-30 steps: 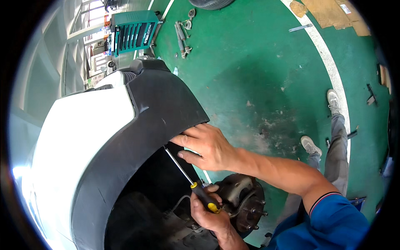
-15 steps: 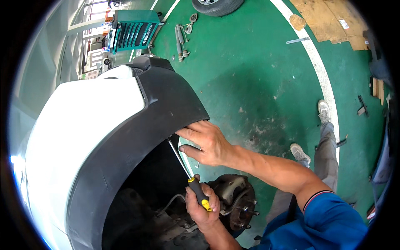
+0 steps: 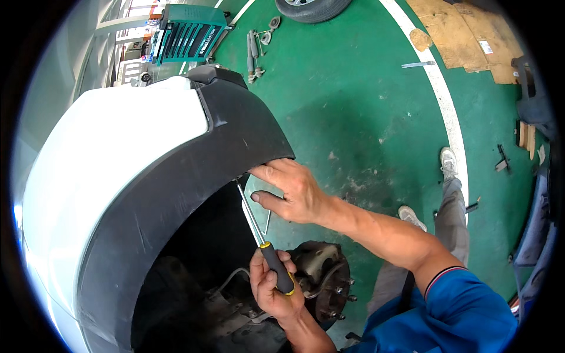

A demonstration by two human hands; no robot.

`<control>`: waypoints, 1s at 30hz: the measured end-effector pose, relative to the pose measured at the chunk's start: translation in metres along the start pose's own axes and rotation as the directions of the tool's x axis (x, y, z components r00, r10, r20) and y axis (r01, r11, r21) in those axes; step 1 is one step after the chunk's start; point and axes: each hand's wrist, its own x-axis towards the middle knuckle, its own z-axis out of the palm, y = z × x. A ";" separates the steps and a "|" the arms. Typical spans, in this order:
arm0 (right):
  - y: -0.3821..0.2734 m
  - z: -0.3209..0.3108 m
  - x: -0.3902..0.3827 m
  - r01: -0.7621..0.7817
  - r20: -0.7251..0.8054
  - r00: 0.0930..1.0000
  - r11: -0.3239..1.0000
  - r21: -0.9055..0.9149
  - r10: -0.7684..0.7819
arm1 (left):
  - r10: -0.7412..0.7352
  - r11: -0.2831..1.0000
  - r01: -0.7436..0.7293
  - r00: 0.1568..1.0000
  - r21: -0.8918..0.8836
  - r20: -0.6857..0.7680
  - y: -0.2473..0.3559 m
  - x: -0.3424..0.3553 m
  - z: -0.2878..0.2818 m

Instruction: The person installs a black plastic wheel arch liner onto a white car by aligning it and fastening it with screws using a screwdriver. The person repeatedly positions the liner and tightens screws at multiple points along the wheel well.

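Observation:
My left hand [image 3: 272, 289] is closed around the black and yellow handle of a long screwdriver [image 3: 262, 237]. Its steel shaft points up to the lower edge of the black plastic wheel-arch trim [image 3: 194, 170] of a white car [image 3: 100, 165]. My right hand [image 3: 291, 189] rests on that trim's rear end, fingers over its edge, thumb stretched toward the shaft. Below the hands sits the bare brake disc and hub [image 3: 322, 277] with its studs; the wheel is off.
The floor [image 3: 353, 106] is green with a white painted line [image 3: 441, 100]. A green tool cart [image 3: 187, 32] and loose metal parts [image 3: 256, 44] lie beyond the car. A tyre [image 3: 309, 8] and cardboard sheets [image 3: 465, 38] lie at the top. My legs and shoes [image 3: 448, 165] are at right.
The view has shifted, so the car and hands sit slightly higher and closer. My right hand slid a little along the trim edge; the screwdriver stays at the arch.

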 end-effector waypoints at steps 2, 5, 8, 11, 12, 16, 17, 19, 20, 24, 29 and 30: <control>-0.002 -0.001 0.001 -0.002 -0.002 1.000 1.000 0.004 0.002 | -0.102 0.959 0.125 0.990 -0.256 0.101 -0.001 0.000 -0.003; -0.005 -0.003 0.001 -0.014 0.003 1.000 1.000 0.004 0.014 | -0.208 0.752 0.320 0.945 -0.576 0.253 0.001 0.003 -0.002; -0.006 -0.004 0.003 -0.005 -0.009 1.000 1.000 -0.012 0.005 | -0.261 0.653 0.479 0.870 -0.587 0.419 0.009 0.008 -0.006; -0.004 -0.001 0.002 0.012 -0.029 1.000 1.000 -0.020 -0.012 | -0.315 0.904 0.349 0.934 -0.246 0.168 0.019 0.005 0.006; -0.004 0.000 0.001 0.012 -0.032 0.999 1.000 -0.025 -0.013 | -0.278 0.957 0.283 0.957 -0.058 0.086 0.021 0.005 0.013; -0.006 0.003 -0.001 -0.020 -0.020 1.000 1.000 0.000 0.020 | 0.228 0.666 -0.158 0.974 0.729 0.003 -0.001 0.003 0.027; -0.004 0.005 0.000 0.033 -0.036 0.999 0.999 0.004 -0.032 | 0.250 0.637 -0.174 0.968 0.751 0.012 -0.001 0.002 0.027; -0.002 0.004 -0.001 0.024 -0.020 0.999 1.000 -0.012 -0.024 | 0.213 0.690 -0.167 0.977 0.704 0.022 0.002 0.001 0.025; -0.002 0.003 -0.002 0.019 -0.009 1.000 1.000 -0.021 -0.019 | 0.195 0.717 -0.160 0.981 0.679 0.026 0.004 0.000 0.025; -0.008 0.004 0.003 0.004 -0.045 0.999 1.000 0.022 -0.003 | 0.001 0.997 0.001 0.999 -0.074 0.036 0.003 0.000 0.010; -0.008 0.004 0.000 -0.019 0.005 1.000 1.000 -0.006 0.019 | -0.275 0.435 0.432 0.899 -0.790 0.340 -0.008 -0.001 -0.003; -0.009 0.004 0.001 -0.019 0.002 1.000 1.000 -0.009 0.019 | -0.265 0.414 0.477 0.878 -0.775 0.399 -0.008 0.002 -0.004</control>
